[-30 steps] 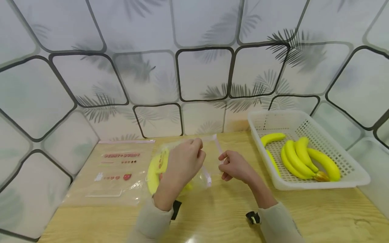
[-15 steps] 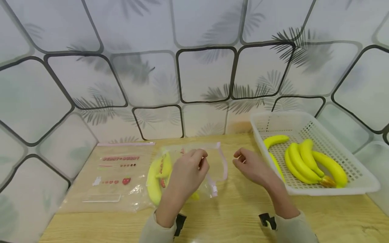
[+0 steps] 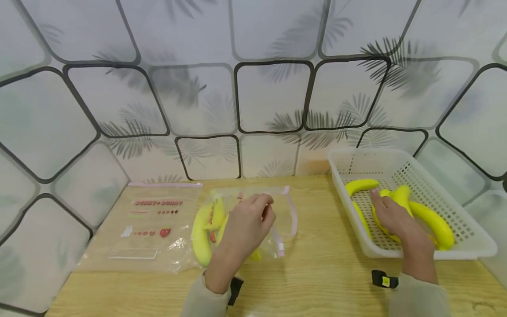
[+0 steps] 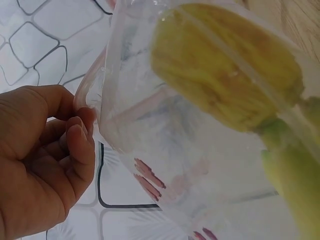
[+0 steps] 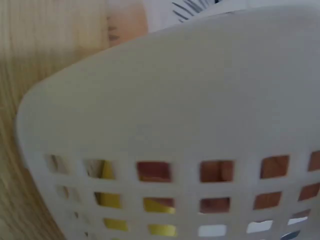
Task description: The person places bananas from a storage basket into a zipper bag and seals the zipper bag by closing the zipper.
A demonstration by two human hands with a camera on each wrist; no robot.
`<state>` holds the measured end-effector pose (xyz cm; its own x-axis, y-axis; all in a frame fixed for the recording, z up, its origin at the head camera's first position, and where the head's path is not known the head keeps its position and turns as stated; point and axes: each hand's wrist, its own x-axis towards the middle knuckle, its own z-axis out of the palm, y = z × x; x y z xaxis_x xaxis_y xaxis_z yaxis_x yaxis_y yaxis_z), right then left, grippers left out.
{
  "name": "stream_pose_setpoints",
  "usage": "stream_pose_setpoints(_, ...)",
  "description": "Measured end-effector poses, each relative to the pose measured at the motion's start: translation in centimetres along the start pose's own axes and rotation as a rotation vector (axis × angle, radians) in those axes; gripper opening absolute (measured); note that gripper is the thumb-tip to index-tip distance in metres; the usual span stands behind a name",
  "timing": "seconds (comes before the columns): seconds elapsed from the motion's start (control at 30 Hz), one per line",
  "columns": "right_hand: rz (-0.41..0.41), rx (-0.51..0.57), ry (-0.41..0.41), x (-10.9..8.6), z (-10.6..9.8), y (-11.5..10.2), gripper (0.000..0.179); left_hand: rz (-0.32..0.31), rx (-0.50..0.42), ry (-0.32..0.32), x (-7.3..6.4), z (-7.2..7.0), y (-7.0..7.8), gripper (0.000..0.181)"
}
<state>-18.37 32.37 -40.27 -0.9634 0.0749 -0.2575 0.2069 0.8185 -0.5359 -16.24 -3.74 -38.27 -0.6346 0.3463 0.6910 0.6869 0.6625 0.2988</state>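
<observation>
My left hand (image 3: 248,224) pinches the rim of a clear zip bag (image 4: 165,120), its thumb and index finger meeting at the edge in the left wrist view. Inside that bag lie yellow bananas (image 3: 201,246), and the brown-yellow crown (image 4: 225,65) of the bunch shows through the film. The bag's pink zip strip (image 3: 293,215) stands apart at the mouth. Over a bunch of bananas (image 3: 404,198) in the white basket (image 3: 364,252) is my right hand (image 3: 396,220). Its fingertips are partly hidden, and the basket wall blocks them in the right wrist view.
Flat on the wooden table (image 3: 317,281) at the left lies another clear bag (image 3: 138,242) with red printing. A single banana (image 3: 361,186) rests at the basket's far left. Patterned cloth walls (image 3: 273,97) rise behind and at both sides.
My right hand has let go of the bag's zip edge and moved right, into the basket over the bananas. My left hand stays at the bag's rim.
</observation>
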Motion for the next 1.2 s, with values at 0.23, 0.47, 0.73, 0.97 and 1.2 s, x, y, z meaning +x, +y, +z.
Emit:
stream_pose_setpoints(0.23, -0.054, 0.108, -0.203, 0.6, 1.1, -0.1, 0.095, -0.005, 0.000, 0.032, 0.1, -0.1, -0.2, 0.009)
stream_pose_setpoints(0.47, -0.107, 0.100, -0.176, 0.4, 1.3, -0.4, 0.084, -0.015, -0.019, 0.050, 0.1, -0.4, -0.4, 0.010)
stream_pose_setpoints(0.73, -0.181, 0.127, -0.075, -0.1, 0.9, -0.9, 0.068, -0.014, -0.032, 0.076, 0.4, -0.8, -0.6, 0.011)
stream_pose_setpoints(0.97, -0.215, 0.167, -0.002, -0.1, 0.7, -1.1, 0.038, -0.012, -0.033, 0.083, 0.6, -1.1, -0.7, 0.011)
stream_pose_setpoints(1.2, -0.253, 0.266, 0.084, -1.5, 0.9, -3.9, 0.061, -0.024, -0.031, 0.081, 0.7, -1.4, -0.8, 0.011)
